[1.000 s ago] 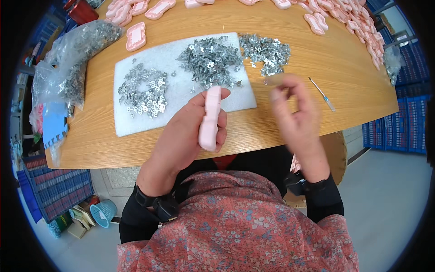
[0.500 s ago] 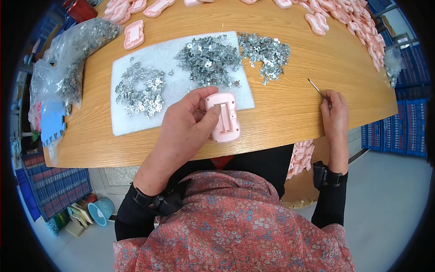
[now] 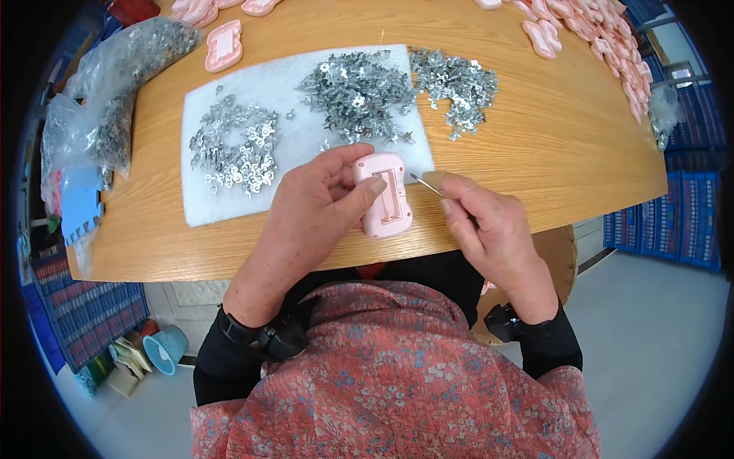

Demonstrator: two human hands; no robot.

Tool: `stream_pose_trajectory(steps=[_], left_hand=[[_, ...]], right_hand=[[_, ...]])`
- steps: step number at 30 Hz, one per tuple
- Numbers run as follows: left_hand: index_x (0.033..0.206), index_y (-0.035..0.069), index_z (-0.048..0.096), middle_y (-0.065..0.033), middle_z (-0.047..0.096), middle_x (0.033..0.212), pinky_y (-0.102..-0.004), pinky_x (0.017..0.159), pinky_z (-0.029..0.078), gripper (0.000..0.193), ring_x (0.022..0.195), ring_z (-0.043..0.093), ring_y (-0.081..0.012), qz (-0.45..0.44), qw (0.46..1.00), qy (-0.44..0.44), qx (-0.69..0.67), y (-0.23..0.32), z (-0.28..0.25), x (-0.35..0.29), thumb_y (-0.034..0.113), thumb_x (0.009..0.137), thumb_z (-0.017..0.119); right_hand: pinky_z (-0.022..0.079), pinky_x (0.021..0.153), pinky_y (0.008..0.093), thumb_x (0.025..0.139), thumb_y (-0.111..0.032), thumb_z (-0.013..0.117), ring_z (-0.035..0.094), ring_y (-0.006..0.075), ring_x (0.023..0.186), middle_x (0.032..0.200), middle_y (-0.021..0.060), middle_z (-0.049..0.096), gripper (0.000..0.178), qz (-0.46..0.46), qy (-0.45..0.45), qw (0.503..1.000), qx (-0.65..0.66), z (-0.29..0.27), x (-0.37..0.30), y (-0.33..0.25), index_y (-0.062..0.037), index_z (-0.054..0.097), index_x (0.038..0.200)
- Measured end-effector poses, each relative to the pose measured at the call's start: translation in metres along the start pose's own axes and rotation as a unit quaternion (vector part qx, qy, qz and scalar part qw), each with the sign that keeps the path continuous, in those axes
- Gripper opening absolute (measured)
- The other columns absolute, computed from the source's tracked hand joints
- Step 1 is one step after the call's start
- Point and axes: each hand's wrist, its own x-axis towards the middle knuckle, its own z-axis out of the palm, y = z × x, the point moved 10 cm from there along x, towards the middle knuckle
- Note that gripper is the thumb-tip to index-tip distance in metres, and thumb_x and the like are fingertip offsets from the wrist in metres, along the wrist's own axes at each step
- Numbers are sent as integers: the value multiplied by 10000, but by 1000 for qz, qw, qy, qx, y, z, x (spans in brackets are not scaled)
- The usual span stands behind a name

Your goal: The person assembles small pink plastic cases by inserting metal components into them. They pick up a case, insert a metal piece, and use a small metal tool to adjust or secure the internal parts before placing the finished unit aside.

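Note:
A pale pink plastic casing (image 3: 404, 200) with a rectangular battery compartment facing up is gripped in my left hand (image 3: 310, 206). My thumb presses on the edge of the compartment, and the other fingers go behind the casing. Just right of it, my right hand (image 3: 493, 222) pinches a thin metal tool (image 3: 430, 185) with a narrow tip. That tip points left toward the casing and stays apart from it. Beyond my hands lies a white foam sheet (image 3: 298, 84) bearing a left pile of small metal contact pieces (image 3: 237, 145) and a denser right pile (image 3: 355, 96).
Another metal pile (image 3: 459, 88) lies on the wooden table (image 3: 566, 145) beside the sheet. Plastic bags of metal pieces (image 3: 115, 99) stand at the left. Pink casings (image 3: 604, 38) heap up at the far right, and a single pink shell (image 3: 224, 46) sits behind the sheet.
My right hand has come in from the right with the thin metal tool, up close to the casing. The casing stays in my left hand, nearly in place.

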Motion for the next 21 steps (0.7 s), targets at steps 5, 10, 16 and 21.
stream_pose_trajectory(steps=[5, 10, 16, 21], left_hand=[[1350, -59, 501, -85, 693, 1031, -238, 712, 576, 435, 897, 677, -112, 7, 1000, -6, 0, -1, -1, 0, 78, 962, 643], [1345, -64, 502, -91, 690, 1032, -238, 718, 577, 429, 897, 677, -113, 4, 1000, -6, 17, -1, -1, 0, 68, 962, 641], [1341, -58, 506, -95, 691, 1045, -234, 716, 574, 418, 898, 676, -111, 8, 999, -2, 34, -1, -2, 0, 55, 960, 636], [1330, -56, 512, -93, 693, 1051, -234, 737, 569, 403, 905, 676, -112, 6, 1000, -2, 20, 1, 0, -2, 45, 959, 632]], right_hand=[[547, 612, 374, 832, -68, 679, 675, 277, 702, 839, 86, 680, 280, -95, 35, 993, -56, 13, 7, -7, -143, 680, 1102], [537, 588, 377, 802, -60, 690, 666, 267, 692, 784, 73, 648, 300, -72, 8, 994, -81, 18, 11, -8, -155, 692, 1087], [533, 594, 389, 801, -46, 681, 665, 276, 705, 787, 83, 647, 299, -66, -5, 994, -85, 18, 13, -14, -138, 691, 1085], [519, 595, 418, 816, -45, 665, 662, 309, 721, 792, 111, 653, 266, -44, -17, 996, -80, 18, 14, -15, -108, 683, 1073]])
